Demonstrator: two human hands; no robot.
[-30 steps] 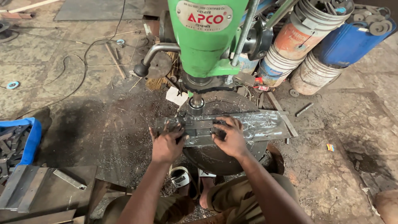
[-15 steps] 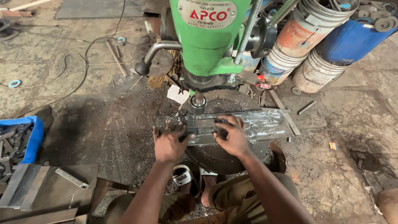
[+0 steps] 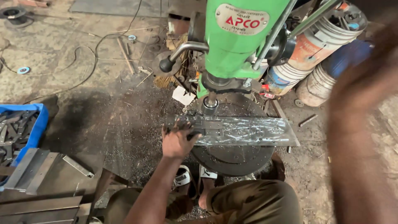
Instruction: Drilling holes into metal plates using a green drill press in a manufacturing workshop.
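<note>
Crouched at a green pillar drill [image 3: 240,41], a person presses the left hand [image 3: 177,141] onto the near end of a long flat steel plate [image 3: 244,132], fingers curled down over its edge and pinning it to the round drill table [image 3: 232,155]. Just above and to the right of that hand, the chuck [image 3: 209,103] hangs over the plate. The right hand [image 3: 365,83] is raised high to the right, close to the lens and blurred; whether it is spread or closed cannot be told. It rises towards the feed levers [image 3: 290,25], touching nothing that can be made out. Away to the left of the left hand sits a blue crate [image 3: 37,124] of metal offcuts on the swarf-strewn floor [image 3: 83,83]. Drilling this well would seem to call for firm, flat pressure on the plate so it cannot spin, with fingers kept clear of the bit and the feed brought down evenly.
</note>
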